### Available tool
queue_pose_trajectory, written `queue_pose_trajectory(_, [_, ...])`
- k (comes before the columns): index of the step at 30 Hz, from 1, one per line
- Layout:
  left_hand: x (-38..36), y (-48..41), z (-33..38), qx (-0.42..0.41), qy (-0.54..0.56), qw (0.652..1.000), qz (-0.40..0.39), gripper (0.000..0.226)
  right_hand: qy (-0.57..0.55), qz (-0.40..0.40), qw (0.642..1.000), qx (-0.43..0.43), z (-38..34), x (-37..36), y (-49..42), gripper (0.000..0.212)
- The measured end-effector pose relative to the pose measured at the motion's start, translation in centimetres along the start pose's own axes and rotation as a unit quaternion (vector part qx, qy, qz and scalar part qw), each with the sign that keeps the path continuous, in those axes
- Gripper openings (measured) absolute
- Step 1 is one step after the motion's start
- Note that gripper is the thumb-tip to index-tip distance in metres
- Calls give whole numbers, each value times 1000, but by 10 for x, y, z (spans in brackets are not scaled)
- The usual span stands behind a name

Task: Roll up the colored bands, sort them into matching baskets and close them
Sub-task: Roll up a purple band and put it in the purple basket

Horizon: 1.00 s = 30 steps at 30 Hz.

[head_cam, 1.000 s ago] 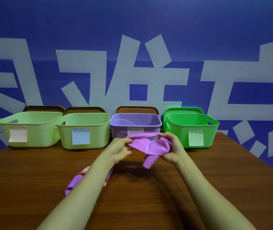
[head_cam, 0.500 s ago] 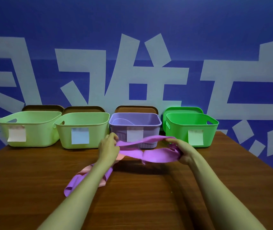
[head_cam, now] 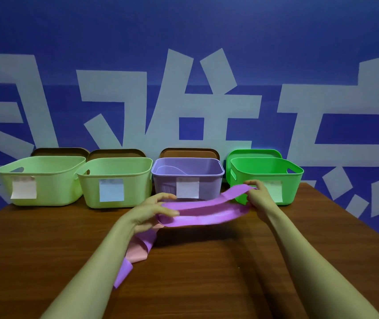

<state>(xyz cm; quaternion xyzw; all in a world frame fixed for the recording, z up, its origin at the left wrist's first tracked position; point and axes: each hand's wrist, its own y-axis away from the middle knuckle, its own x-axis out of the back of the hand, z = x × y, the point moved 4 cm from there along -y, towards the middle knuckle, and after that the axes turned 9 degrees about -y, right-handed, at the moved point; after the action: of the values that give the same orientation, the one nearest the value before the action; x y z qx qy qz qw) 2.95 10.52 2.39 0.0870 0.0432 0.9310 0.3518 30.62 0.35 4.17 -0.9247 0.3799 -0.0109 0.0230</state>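
Note:
A purple band (head_cam: 203, 214) is stretched level above the table between both hands. My left hand (head_cam: 148, 211) pinches its left end and my right hand (head_cam: 258, 196) grips its right end, just in front of the bright green basket (head_cam: 266, 174). The band's tail (head_cam: 124, 271) trails down to the table under my left forearm, lying against a pink band (head_cam: 136, 253). A purple basket (head_cam: 187, 174) stands straight behind the stretched band, open, with a pale curved thing inside.
Two pale green baskets (head_cam: 41, 179) (head_cam: 115, 180) stand left of the purple one, all in a row at the table's (head_cam: 230, 272) back edge. Each basket has a paper label. Brown lids (head_cam: 189, 153) and one green lid (head_cam: 254, 154) lean behind the baskets against the blue wall.
The band was bunched between close hands; my hands have moved apart and pulled it out flat and long. My right hand has gone right, toward the bright green basket.

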Motion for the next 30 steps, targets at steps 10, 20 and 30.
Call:
queue_pose_trajectory(10, [-29,-8,-7,-12,-269,963,7,60,-4,-134,990,-43,-9,-42,25,24])
queue_pose_trajectory(20, [-65,3,67,-234,-51,971,29,25,-76,-210,975,4,-61,-59,45,14])
queue_pose_trajectory(30, [-53,11,139,-280,-31,958,64,35,41,-286,951,107,-64,-43,47,19])
